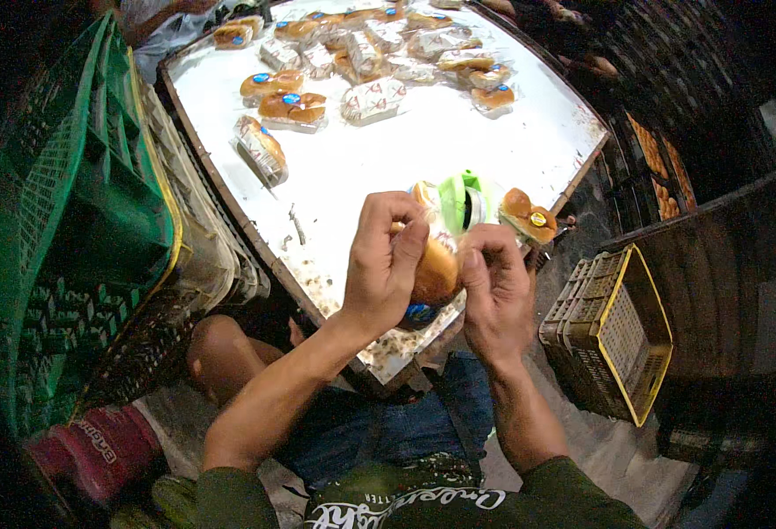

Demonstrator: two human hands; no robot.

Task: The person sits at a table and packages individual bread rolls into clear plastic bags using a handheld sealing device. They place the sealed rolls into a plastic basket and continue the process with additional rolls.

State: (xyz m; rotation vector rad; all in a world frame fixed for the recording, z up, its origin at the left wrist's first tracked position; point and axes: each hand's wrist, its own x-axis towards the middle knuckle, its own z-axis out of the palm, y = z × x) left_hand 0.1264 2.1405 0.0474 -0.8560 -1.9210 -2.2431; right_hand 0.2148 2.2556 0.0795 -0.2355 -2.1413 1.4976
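Note:
A golden bread bun in a clear printed wrapper is between my hands, over the near corner of the white table. My left hand is closed on its left side, fingers curled. On the other side my right hand pinches the wrapper, thumb against fingertips. Just beyond the bun stands a bright green tape dispenser, partly hidden by the bun and my fingers. Another wrapped bun, with a yellow sticker, lies right of the dispenser at the table's edge.
Several wrapped buns are spread over the far half of the table. Green and cream crates stand at the left. A yellow-rimmed crate sits on the floor at right. Racks with bread stand beyond it. Part of another person shows at far left.

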